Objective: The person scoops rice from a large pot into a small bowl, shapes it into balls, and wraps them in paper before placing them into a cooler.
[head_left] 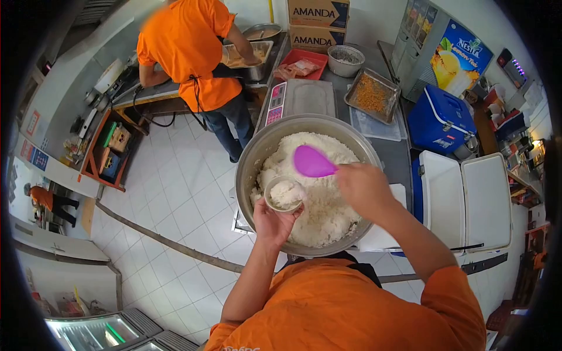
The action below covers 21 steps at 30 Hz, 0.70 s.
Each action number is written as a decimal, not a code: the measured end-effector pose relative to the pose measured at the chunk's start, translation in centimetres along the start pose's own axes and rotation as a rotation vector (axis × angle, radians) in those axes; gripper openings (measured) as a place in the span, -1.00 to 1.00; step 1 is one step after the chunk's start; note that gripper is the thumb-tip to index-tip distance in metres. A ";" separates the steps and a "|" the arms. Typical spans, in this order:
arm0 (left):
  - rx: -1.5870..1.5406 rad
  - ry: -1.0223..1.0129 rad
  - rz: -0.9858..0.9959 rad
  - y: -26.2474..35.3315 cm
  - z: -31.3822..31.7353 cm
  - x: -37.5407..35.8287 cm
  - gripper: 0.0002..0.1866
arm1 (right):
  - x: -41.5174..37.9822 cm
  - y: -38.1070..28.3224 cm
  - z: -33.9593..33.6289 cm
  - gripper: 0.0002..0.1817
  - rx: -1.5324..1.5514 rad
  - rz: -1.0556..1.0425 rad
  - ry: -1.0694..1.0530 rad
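Note:
A wide metal pot [246, 169] full of white cooked rice [316, 219] stands in front of me. Over the rice, my left hand [275, 223] is wrapped round a small bowl [271, 203] with a mound of rice in it. My right hand [366, 187] grips the handle of a purple rice paddle [313, 161]. The paddle's blade points left, above and to the right of the bowl, apart from it. Its handle is mostly hidden inside my fist.
Behind the pot is a scale [301, 99], with a red tray [301, 64] of packets and a metal tray of orange crumbs [373, 95] beyond. Right are a blue cooler [440, 120] and an open white cooler [442, 199]. A co-worker [193, 52] stands at the left counter.

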<state>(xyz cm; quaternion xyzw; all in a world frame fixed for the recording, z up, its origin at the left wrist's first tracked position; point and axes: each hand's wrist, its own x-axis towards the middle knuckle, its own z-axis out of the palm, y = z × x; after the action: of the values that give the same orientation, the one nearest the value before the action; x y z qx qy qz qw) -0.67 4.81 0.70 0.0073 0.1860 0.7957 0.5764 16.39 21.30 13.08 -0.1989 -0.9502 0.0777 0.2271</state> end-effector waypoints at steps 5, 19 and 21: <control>0.110 0.057 0.198 -0.2 2.2 -0.1 -0.51 | -5.4 -0.1 5.0 -0.69 0.867 0.660 -0.388; 0.501 0.377 0.288 3.0 -0.4 -4.3 -0.36 | -7.9 1.9 6.2 -0.85 -0.157 -0.056 -0.755; 0.522 0.390 0.261 3.6 -0.4 -5.2 -0.30 | -7.9 1.1 6.9 -0.84 -0.137 -0.105 -0.838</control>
<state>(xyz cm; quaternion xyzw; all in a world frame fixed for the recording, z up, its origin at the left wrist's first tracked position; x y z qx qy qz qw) -2.28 -1.04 2.47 0.0261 0.4874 0.7745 0.4023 20.07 18.67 3.51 -0.1159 -0.9722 0.0770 -0.1885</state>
